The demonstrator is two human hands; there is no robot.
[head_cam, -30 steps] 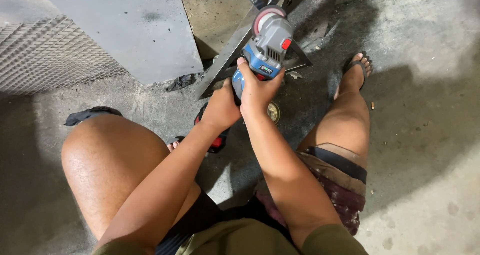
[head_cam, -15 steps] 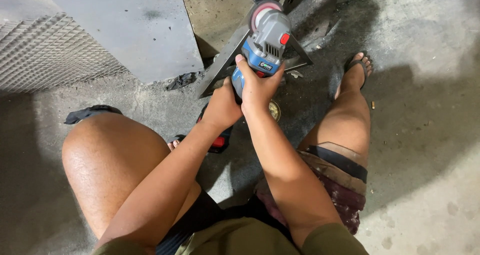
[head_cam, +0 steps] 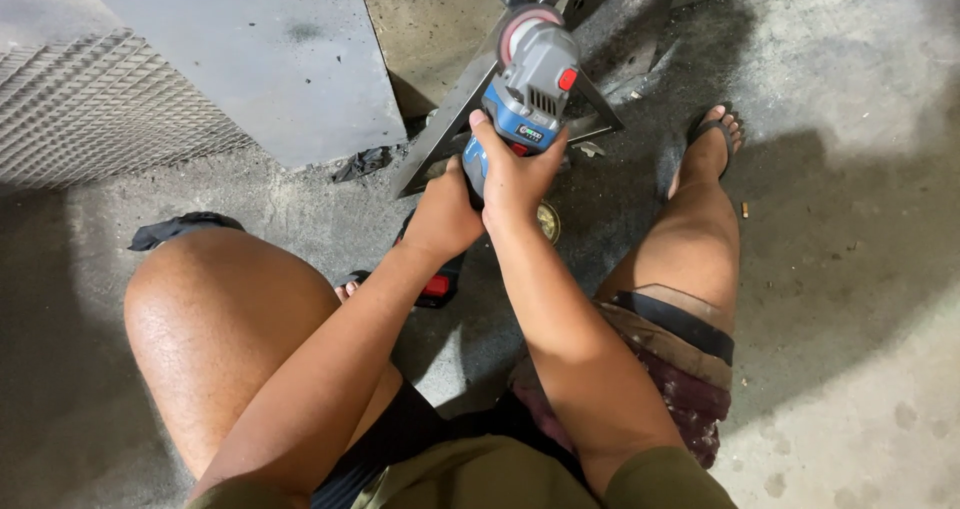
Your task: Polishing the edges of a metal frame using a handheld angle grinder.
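Observation:
A blue and grey cordless angle grinder (head_cam: 532, 81) with a red button points away from me, its head over a steel angle frame (head_cam: 455, 119) lying on the concrete floor. My right hand (head_cam: 515, 174) is wrapped around the grinder's blue handle. My left hand (head_cam: 445, 209) grips the same handle just behind and below it. The grinder's battery end (head_cam: 440, 287), black with red, shows under my left wrist. I squat with both bare knees spread either side of my arms.
A grey metal sheet (head_cam: 250, 49) and a perforated mesh panel (head_cam: 90, 109) lie at upper left. A small round brass-coloured disc (head_cam: 548, 221) sits on the floor by my right wrist. My right foot in a black sandal (head_cam: 712, 134) rests at right.
The grinder and both hands have shifted slightly up and away from me along the steel frame. My grip is unchanged.

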